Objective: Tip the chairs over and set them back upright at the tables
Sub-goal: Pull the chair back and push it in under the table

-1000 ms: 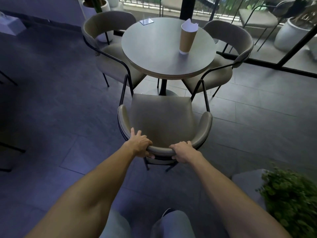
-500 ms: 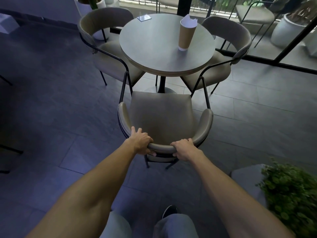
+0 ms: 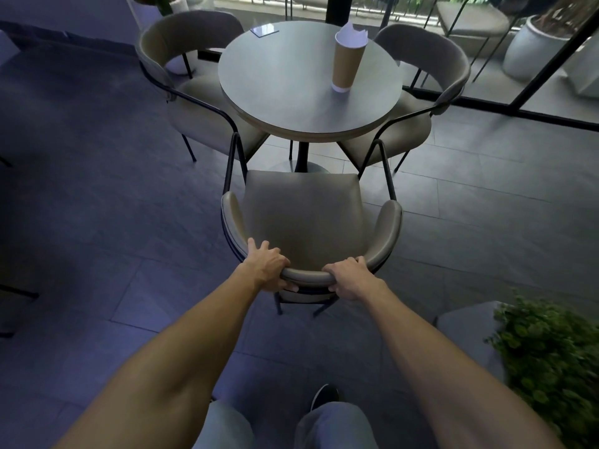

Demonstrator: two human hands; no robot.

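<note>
The chair (image 3: 301, 218) stands upright just in front of the round grey bench (image 3: 291, 102) and faces it. It has a beige padded seat, a curved beige backrest and thin black legs. The left hand (image 3: 267, 270) and right hand (image 3: 351, 280) grip the backrest's top, fingers (image 3: 334, 270) curled round it. A brown paper cup (image 3: 348, 63) stands on the bench.

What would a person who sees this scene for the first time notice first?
The left hand and the right hand grip the curved back of the near chair, which stands upright at the centre. Behind it is a round table with a tall paper cup on it.
</note>
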